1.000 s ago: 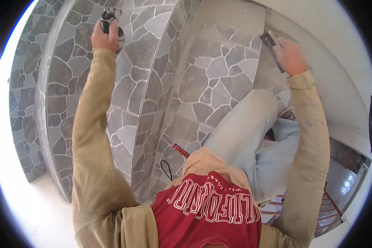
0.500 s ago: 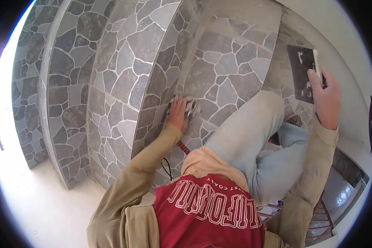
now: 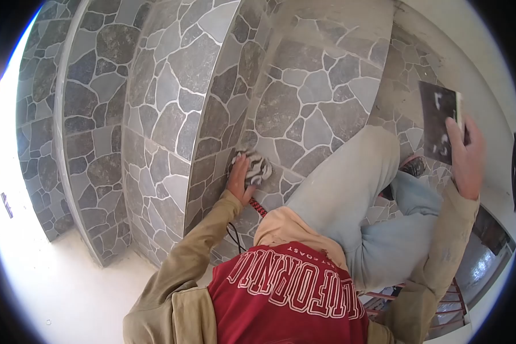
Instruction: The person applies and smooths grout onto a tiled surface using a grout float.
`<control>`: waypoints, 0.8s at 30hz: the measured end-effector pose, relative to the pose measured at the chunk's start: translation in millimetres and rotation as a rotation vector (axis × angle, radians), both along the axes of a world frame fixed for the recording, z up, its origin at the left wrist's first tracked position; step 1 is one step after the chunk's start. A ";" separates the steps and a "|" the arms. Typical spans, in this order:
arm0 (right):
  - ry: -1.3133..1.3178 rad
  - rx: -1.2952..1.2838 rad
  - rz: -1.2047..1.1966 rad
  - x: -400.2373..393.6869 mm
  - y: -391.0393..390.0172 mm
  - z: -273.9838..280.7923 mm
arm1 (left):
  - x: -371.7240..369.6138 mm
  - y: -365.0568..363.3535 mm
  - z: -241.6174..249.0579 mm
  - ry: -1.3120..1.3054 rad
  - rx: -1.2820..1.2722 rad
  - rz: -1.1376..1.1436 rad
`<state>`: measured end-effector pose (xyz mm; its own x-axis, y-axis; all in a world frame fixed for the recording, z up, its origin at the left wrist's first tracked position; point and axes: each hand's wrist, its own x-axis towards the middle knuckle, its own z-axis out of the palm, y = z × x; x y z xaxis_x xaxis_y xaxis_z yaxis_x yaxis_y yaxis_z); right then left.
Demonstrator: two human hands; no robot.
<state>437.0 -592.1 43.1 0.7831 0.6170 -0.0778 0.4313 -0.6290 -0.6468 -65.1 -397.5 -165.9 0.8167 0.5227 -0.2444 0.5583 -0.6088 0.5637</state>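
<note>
My left hand presses a crumpled grey-and-white striped rag against the stone-pattern tiles, close to the inner corner of the step. Its fingers lie over the rag's left side. On the right, my right hand grips a flat, dark grout spreader by its pale edge, with the thumb across the blade. White smears mark the blade, which is held up in the air, apart from the tiles.
More tiled steps with metal-coloured edges drop away to the left, down to a pale floor. My bent knees rest over the tiles. A red-and-black cord lies by my left wrist. Red metal bars show at lower right.
My left hand and the rag have slid down the tiles, toward my body. My right hand with the spreader has shifted slightly down and right in view.
</note>
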 end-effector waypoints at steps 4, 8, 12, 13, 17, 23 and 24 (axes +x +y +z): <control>-0.137 -0.016 -0.069 -0.2 1.4 10.6 | 109.9 59.8 -37.1 -0.211 0.208 0.043; -0.123 0.049 -0.023 -4.5 21.6 6.9 | 280.3 162.3 -53.3 -0.339 0.341 -0.016; -0.158 0.147 0.090 -18.2 54.5 8.9 | 377.2 198.2 -56.8 -0.122 0.327 0.064; -0.172 0.154 0.112 -19.0 56.9 8.6 | 375.7 199.4 -58.8 0.017 0.338 0.053; -0.120 0.178 0.160 -25.6 53.7 5.0 | 198.2 108.7 -46.5 -0.237 0.249 -0.036; -0.048 0.131 0.047 -20.5 27.8 17.1 | 87.2 39.3 -32.4 -0.142 0.202 0.070; -0.091 0.084 0.034 -19.3 28.3 21.6 | 106.6 53.5 -39.0 -0.196 0.232 0.076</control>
